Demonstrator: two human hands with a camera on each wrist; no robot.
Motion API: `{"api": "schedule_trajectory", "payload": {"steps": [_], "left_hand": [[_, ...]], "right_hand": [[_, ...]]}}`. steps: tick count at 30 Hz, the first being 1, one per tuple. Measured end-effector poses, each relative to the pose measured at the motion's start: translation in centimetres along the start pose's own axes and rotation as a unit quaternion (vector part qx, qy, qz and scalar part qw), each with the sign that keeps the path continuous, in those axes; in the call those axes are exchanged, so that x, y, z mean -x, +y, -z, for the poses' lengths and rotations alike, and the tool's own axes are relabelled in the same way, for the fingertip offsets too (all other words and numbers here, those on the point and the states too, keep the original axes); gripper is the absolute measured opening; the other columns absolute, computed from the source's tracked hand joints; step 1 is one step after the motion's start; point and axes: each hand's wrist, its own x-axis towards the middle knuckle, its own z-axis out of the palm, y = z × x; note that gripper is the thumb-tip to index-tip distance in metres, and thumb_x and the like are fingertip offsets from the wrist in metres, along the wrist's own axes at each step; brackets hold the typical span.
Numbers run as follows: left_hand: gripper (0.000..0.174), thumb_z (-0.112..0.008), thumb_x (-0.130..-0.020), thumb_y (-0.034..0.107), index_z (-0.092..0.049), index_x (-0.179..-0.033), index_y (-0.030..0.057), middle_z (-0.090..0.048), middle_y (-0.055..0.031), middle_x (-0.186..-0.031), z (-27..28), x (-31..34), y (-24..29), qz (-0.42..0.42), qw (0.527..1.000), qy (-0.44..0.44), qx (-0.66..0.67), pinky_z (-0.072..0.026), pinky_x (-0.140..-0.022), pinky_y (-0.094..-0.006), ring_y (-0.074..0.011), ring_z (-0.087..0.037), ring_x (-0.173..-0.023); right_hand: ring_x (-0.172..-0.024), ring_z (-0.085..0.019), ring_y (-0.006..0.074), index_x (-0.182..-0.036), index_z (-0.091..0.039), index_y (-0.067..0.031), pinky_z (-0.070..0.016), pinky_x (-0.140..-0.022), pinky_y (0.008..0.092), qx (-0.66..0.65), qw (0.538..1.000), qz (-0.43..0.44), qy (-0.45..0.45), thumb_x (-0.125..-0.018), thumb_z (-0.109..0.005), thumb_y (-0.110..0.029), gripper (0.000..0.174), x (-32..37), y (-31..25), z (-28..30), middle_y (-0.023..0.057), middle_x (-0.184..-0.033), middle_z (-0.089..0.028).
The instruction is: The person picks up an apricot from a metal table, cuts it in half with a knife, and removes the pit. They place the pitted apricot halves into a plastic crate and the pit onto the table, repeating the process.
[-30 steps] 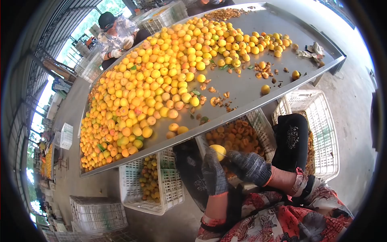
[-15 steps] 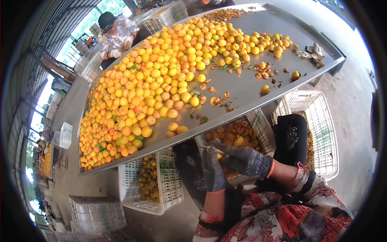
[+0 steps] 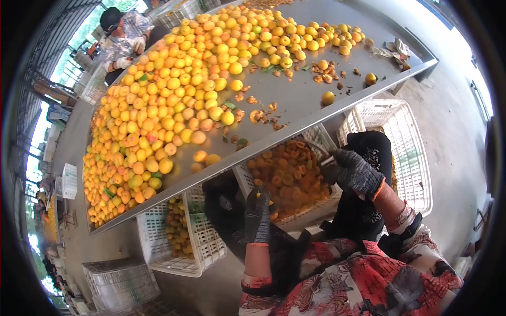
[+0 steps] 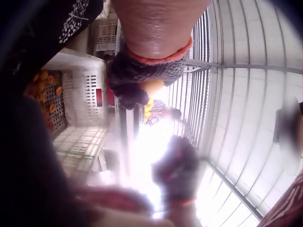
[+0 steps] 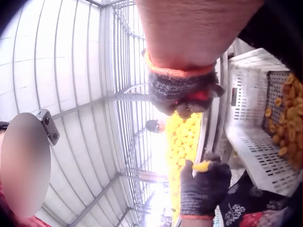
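Both hands wear dark grey knit gloves with orange cuffs. My left hand grips a yellow apricot, mostly hidden by the fingers in the head view. It is held beside the black-clad left knee, near a crate of apricot halves. Apart from it, my right hand is curled above the right thigh, at the crate's right side. A small knife seems to be in its grasp; just a short pale end sticks out to the left.
A metal table with a raised edge bears a large heap of apricots and some scraps. White crates stand below: one with apricots at left, another at right. Another person sits across the table.
The hands were together at the apricot and have parted, the right hand moving right. The left has kept its piece of fruit. The head view has shifted, so the table appears further left and up.
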Motion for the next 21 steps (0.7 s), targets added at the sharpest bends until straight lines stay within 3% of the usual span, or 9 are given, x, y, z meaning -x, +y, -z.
{"api": "schedule_trajectory", "payload": {"steps": [2,8,10,11,13,14,16,20,21], "left_hand": [[0.037,-0.05,-0.086,0.023,-0.048,-0.116,0.0031,-0.051,-0.0115,-0.116,0.0,-0.7,-1.7,0.126,0.991,-0.015,0.029,-0.0393,-0.088,-0.0302,-0.0184,-0.048,-0.106],[0.041,-0.048,-0.087,0.021,-0.041,-0.122,0.0029,-0.046,-0.0147,-0.121,-0.6,-3.8,-7.0,-0.059,0.961,-0.024,-0.268,-0.039,-0.09,-0.0293,-0.0246,-0.046,-0.11],[0.035,-0.044,-0.088,0.014,-0.041,-0.122,0.0038,-0.044,-0.0157,-0.121,-0.1,-4.8,-11.2,0.008,0.93,-0.048,0.365,-0.0383,-0.091,-0.0313,-0.0265,-0.045,-0.111],[0.035,-0.044,-0.088,0.014,-0.041,-0.122,0.0038,-0.044,-0.0157,-0.121,-0.1,-5.1,-11.5,0.018,0.928,-0.047,0.37,-0.0383,-0.091,-0.0313,-0.0265,-0.045,-0.111],[0.035,-0.042,-0.087,0.005,-0.043,-0.122,0.0064,-0.043,-0.0165,-0.122,0.2,-5.7,-12.0,-0.064,0.996,0.01,0.06,-0.0378,-0.093,-0.0336,-0.0279,-0.044,-0.111],[0.035,-0.042,-0.087,0.005,-0.043,-0.122,0.0064,-0.043,-0.0165,-0.122,0.6,-5.8,-12.6,-0.056,0.996,0.014,0.065,-0.0378,-0.093,-0.0336,-0.0279,-0.044,-0.111],[0.036,-0.043,-0.085,0.002,-0.045,-0.121,0.0083,-0.042,-0.0173,-0.124,1.5,-5.5,-14.0,-0.105,0.989,0.013,-0.104,-0.036,-0.096,-0.0343,-0.0279,-0.042,-0.114],[0.035,-0.038,-0.089,0.007,-0.038,-0.121,-0.0068,-0.045,-0.0171,-0.118,0.8,-5.3,-9.2,0.07,0.984,0.072,0.145,-0.0328,-0.097,-0.0346,-0.0247,-0.044,-0.11],[0.038,-0.038,-0.088,0.007,-0.035,-0.125,-0.0004,-0.041,-0.016,-0.124,0.8,-5.3,-9.7,-0.061,0.956,0.045,-0.285,-0.0339,-0.098,-0.0341,-0.0249,-0.042,-0.113]], "right_hand": [[-0.068,-0.055,0.0118,-0.099,-0.054,-0.001,-0.0455,-0.06,0.0255,0.085,0.996,0.03,-0.002,-0.077,-0.06,-0.006,0.023,-1.2,3.5,1.8,0.0059,-0.076,-0.06],[-0.069,-0.058,0.0201,-0.104,-0.052,-0.0022,-0.0466,-0.063,0.0325,0.426,0.902,-0.038,0.055,-0.077,-0.059,-0.021,0.034,-6.2,6.2,1.3,0.0109,-0.075,-0.06],[-0.073,-0.059,0.0276,-0.107,-0.051,-0.0033,-0.047,-0.066,0.0364,0.577,0.781,0.208,0.116,-0.079,-0.055,-0.026,0.037,-10.9,13.1,3.7,0.0137,-0.077,-0.061],[-0.073,-0.059,0.0276,-0.107,-0.051,-0.0033,-0.047,-0.066,0.0364,0.581,0.781,0.198,0.113,-0.079,-0.055,-0.026,0.037,-12.1,13.5,3.3,0.0137,-0.077,-0.061],[-0.101,-0.052,0.0216,-0.091,-0.06,-0.0101,-0.0422,-0.082,0.0306,0.527,0.819,-0.13,0.188,-0.076,-0.052,-0.016,0.018,-15.4,14.5,2.2,0.0076,-0.092,-0.061],[-0.101,-0.052,0.0216,-0.091,-0.06,-0.0101,-0.0422,-0.082,0.0306,0.531,0.816,-0.136,0.182,-0.076,-0.052,-0.016,0.018,-16.6,16.4,3.1,0.0076,-0.092,-0.061],[-0.107,-0.049,0.0248,-0.103,-0.058,-0.0128,-0.0405,-0.087,0.033,0.8,0.597,-0.058,-0.019,-0.073,-0.057,-0.023,0.032,-18.3,21.1,5.0,0.0083,-0.098,-0.06],[-0.106,-0.049,0.0249,-0.104,-0.058,-0.0126,-0.0403,-0.087,0.0332,0.774,0.624,-0.079,-0.069,-0.072,-0.058,-0.024,0.033,-27.1,19.9,-0.4,0.0081,-0.098,-0.06],[-0.106,-0.049,0.0249,-0.104,-0.058,-0.0125,-0.0402,-0.087,0.0333,0.766,0.632,-0.083,-0.079,-0.072,-0.058,-0.024,0.034,-26.2,20.6,-0.8,0.008,-0.098,-0.06]]}}
